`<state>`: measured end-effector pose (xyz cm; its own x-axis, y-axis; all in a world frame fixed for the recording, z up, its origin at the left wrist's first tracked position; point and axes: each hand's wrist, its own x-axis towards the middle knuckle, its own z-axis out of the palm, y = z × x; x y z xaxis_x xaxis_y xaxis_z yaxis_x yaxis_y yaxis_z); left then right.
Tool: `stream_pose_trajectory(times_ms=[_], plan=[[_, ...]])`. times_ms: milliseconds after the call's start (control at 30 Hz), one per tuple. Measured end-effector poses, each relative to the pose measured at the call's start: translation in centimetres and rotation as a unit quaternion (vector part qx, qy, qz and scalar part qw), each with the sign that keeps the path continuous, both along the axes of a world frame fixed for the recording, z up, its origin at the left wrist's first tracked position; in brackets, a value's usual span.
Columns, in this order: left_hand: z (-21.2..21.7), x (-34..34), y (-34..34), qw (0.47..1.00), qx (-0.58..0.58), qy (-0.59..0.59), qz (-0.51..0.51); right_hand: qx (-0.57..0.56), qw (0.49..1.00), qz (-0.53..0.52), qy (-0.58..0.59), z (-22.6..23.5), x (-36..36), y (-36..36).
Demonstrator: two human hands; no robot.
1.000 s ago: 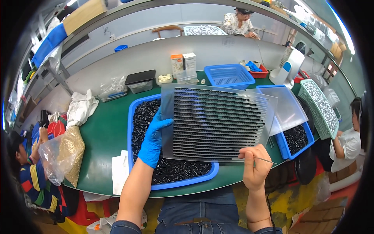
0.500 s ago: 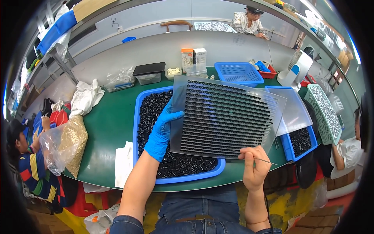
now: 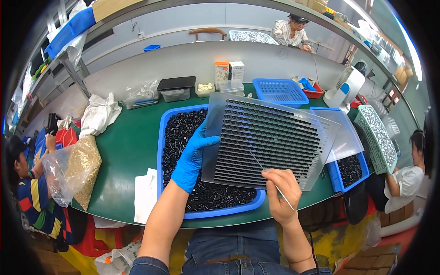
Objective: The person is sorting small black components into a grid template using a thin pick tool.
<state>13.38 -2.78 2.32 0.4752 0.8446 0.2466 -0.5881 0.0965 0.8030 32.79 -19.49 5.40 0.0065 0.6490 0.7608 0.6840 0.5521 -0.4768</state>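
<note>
Gripped at its left edge by my blue-gloved left hand [image 3: 191, 158] is a clear plastic plate [image 3: 211, 114], its thumb lying over the front. Rows of small black cylindrical parts [image 3: 266, 137] fill most of the plate, with bare slots along its right side. Bare and closed, my right hand [image 3: 283, 192] pinches a thin metal pick [image 3: 257, 161] whose tip lies over the middle rows; whether it touches them I cannot tell. Beneath the tilted plate stands a blue tray [image 3: 160, 169] heaped with loose black parts [image 3: 220, 195].
A smaller blue bin [image 3: 338, 182] of black parts, partly covered by a clear sheet [image 3: 341, 137], stands at the right. Behind are a blue basket [image 3: 280, 91], a black-lidded box [image 3: 177, 87] and a white fan [image 3: 343, 89]. A bag of golden pieces [image 3: 87, 169] sits left. Several people work nearby.
My right hand has moved left and slightly up the plate, and the pick now points up across the rows instead of lying by the lower edge. The plate has shifted slightly right.
</note>
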Motion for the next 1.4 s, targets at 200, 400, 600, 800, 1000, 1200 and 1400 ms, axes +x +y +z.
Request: stream_pose_trajectory(times_ms=[200, 400, 600, 800, 1000, 1200, 1400], plan=[[-0.4, -0.1, 0.1, 1.000, 0.003, -0.016, 0.007, 0.011, 1.000, 0.007, 0.002, 0.2, 0.6, -0.2], [-1.4, -0.1, 0.8, 1.000, -0.019, -0.019, -0.007, 0.012, 0.998, -0.034, 0.060, -0.6, 2.6, -0.9], [-0.7, 0.1, 0.2, 1.000, -0.021, -0.015, 0.004, 0.049, 0.995, -0.065, 0.062, 1.1, 4.4, -0.3], [-1.2, 0.0, 0.4, 0.999, -0.026, -0.023, 0.000, 0.085, 0.994, -0.069, 0.001, 4.6, 3.5, 3.0], [-0.4, 0.0, 0.0, 1.000, -0.028, -0.008, 0.005, 0.104, 0.992, -0.073, -0.022, 6.2, 3.7, 4.8], [-0.6, -0.1, 0.1, 1.000, -0.025, -0.003, 0.008, 0.089, 0.993, -0.068, -0.031, 6.1, 3.3, 5.4], [-0.2, -0.1, -0.1, 1.000, -0.027, -0.010, 0.005, 0.090, 0.993, -0.069, -0.040, 6.0, 3.2, 5.7]])
